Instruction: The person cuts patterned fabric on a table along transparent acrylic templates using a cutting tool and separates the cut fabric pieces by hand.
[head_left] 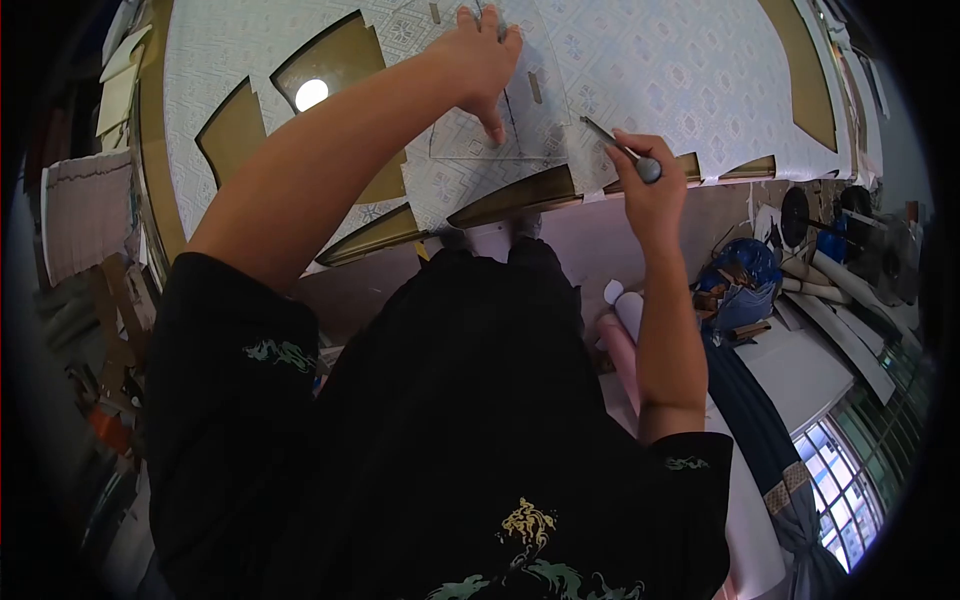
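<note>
My left hand (478, 62) lies spread on pale blue-grey patterned sheet material (660, 70), fingers apart and thumb pointing down toward me. A dark line (512, 122) runs along the sheet beside the thumb. In my right hand (655, 185) is a slim tool (608, 135) with a thin metal shaft and a rounded grey handle end. Its tip touches or hovers just over the sheet, right of my left hand; I cannot tell which. Two narrow brown slots show in the sheet, one of them (535, 87) right of the left hand.
Brown table surface (330, 60) shows through curved cut-outs in the sheet. Below the near edge stand pink and white rolls (622, 345). A blue plastic bag (745, 270) and long strips lie at right, near a dark curtain (750, 400). Cloth (90, 215) hangs at left.
</note>
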